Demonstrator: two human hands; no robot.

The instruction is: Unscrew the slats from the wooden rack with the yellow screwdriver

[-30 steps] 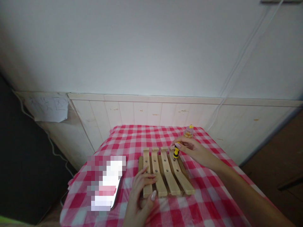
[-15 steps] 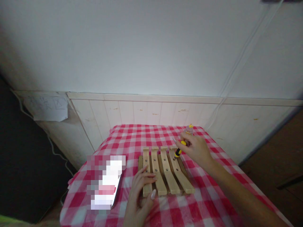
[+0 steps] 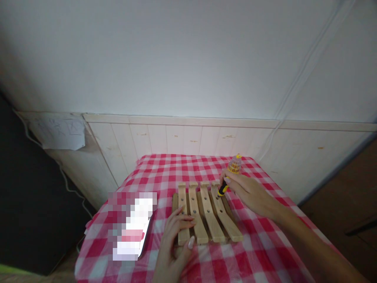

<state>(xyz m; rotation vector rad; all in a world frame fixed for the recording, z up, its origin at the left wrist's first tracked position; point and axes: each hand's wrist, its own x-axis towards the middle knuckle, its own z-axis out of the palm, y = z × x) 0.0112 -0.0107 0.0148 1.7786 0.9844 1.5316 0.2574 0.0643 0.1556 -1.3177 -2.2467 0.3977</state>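
Observation:
A small wooden slatted rack (image 3: 206, 212) with several pale slats and dark screw holes lies on a red-and-white checked tablecloth (image 3: 250, 255). My left hand (image 3: 173, 243) rests flat on the rack's near left corner, fingers stretched over the leftmost slats. My right hand (image 3: 249, 190) is closed on a short yellow-and-black screwdriver (image 3: 223, 189), held tilted with its tip at the far end of the rightmost slat. Just behind the right hand stands a small clear container (image 3: 235, 165) with a yellow top.
A phone (image 3: 132, 230) with a lit screen lies on the cloth left of the rack. White wooden wall panelling (image 3: 188, 137) runs directly behind the table. A paper sheet (image 3: 59, 133) and a cable hang at the left; dark floor shows on both sides.
My right hand went from holding the screwdriver upright on the rightmost slat to holding it tilted, drawing slightly back toward the container. The left hand and rack stayed put.

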